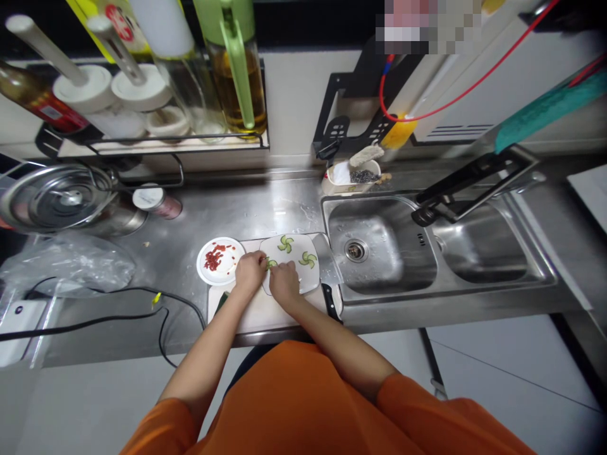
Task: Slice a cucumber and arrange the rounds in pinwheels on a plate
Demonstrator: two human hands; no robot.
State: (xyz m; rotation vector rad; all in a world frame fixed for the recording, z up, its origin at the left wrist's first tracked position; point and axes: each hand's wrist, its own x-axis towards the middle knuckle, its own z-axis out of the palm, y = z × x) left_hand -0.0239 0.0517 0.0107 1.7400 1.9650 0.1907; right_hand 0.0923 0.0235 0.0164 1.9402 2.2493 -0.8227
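Observation:
A white square plate (308, 287) lies on a pale cutting board (265, 319), bearing thin green-edged cucumber slices (286, 244) fanned into pinwheels. My left hand (250, 272) is over the plate's left edge, its fingers pinched together beside one group of slices. Close by on the right, my right hand (284, 284) bends over the same group with its fingers drawn together. What either set of fingertips holds is hidden. Left of my hands stands a round white plate (202, 265) with small chopped red pieces (214, 258). A dark green piece (220, 303) shows partly behind my left forearm.
A knife (331, 300) lies at the board's right end, next to the sink (384, 246). Leftward are a black cable (109, 319), a clear plastic bag (71, 265), a small canister (159, 202) and a lidded steel pot (61, 199). Above hangs a seasoning rack (227, 142).

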